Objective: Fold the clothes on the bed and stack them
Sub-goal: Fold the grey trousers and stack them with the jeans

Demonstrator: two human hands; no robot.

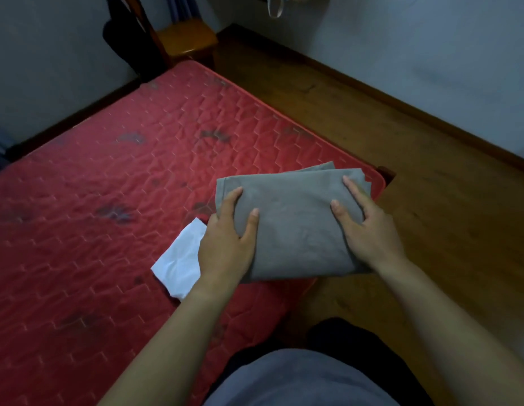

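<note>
left hand point(225, 247) grips the left edge of the folded grey garment point(296, 230), thumb on top; right hand point(372, 232) grips the right edge likewise. garment sits over the near right corner of the red mattress point(108, 171), overhanging its right edge. white cloth point(178, 259) lies on the mattress, partly under the left hand. wooden floor point(430, 200) borders the mattress's right edge.

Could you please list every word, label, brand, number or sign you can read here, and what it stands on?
None: no text is readable.
The grey folded garment, the white cloth and the red mattress show no print or label; the mattress's dark marks are blurred patches, not letters.
</note>
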